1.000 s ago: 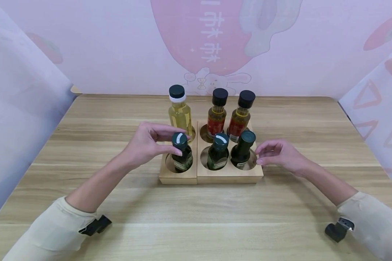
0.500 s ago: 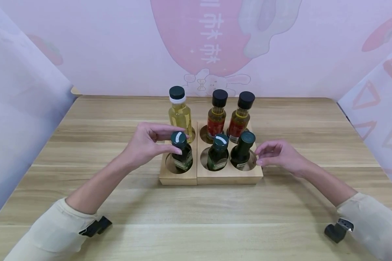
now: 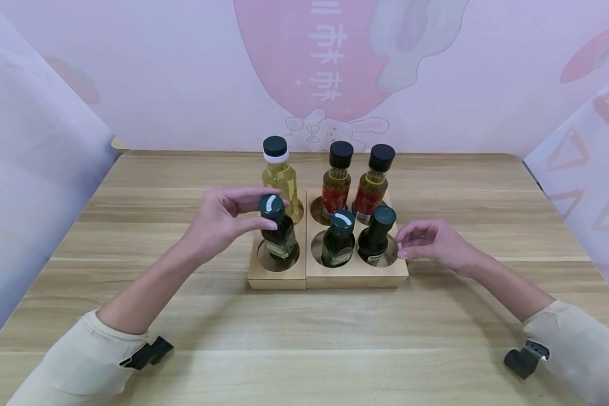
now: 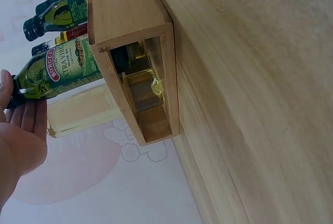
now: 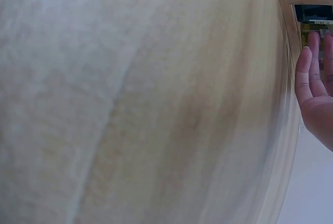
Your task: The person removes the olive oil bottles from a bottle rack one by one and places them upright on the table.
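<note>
In the head view, my left hand pinches a small dark-green olive oil bottle just below its cap. The bottle leans left, its lower end within the front left hole of a wooden bottle rack. Its green label faces the left wrist camera, and the fingers sit at its neck and cap. At the rack's right end, my right hand has loosely bent fingers, their tips right at the edge. From the right wrist view, the right fingers reach to the rack's open side.
Behind the held bottle stands a yellow oil bottle. Two red-labelled bottles with black caps fill the back right holes. Another green bottle and a slim dark bottle stand in front. A printed backdrop rises behind the wooden table.
My left hand has shifted slightly left and up, tilting the olive oil bottle's cap to the left and raising it a little. The right hand stays at the rack's end.
</note>
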Demonstrator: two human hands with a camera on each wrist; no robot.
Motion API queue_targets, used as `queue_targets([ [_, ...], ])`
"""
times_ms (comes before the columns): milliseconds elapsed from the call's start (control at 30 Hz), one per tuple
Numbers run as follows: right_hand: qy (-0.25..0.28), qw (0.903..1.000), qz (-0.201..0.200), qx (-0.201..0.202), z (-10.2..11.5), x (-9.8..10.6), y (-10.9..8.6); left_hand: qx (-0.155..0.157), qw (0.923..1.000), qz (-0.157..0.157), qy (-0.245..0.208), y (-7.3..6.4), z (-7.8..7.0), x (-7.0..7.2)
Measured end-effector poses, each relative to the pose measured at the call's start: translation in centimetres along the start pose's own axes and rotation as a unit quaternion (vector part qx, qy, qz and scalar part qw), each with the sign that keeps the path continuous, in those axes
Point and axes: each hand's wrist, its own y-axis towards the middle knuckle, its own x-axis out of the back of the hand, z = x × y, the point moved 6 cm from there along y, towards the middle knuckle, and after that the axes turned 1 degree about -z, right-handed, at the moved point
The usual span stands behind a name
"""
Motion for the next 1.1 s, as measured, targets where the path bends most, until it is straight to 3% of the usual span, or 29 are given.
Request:
queue_targets([
  [400, 0.001, 1.0000, -0.001, 0.000, 0.0, -0.1, 0.0, 0.009, 0.9993, -0.031, -0.019, -0.1, -0.4, 0.2],
  [1100, 0.002, 1.0000, 0.001, -0.002, -0.1, -0.1, 0.0, -0.028, 0.9925, -0.052, -0.106, 0.1, -1.4, 0.9],
])
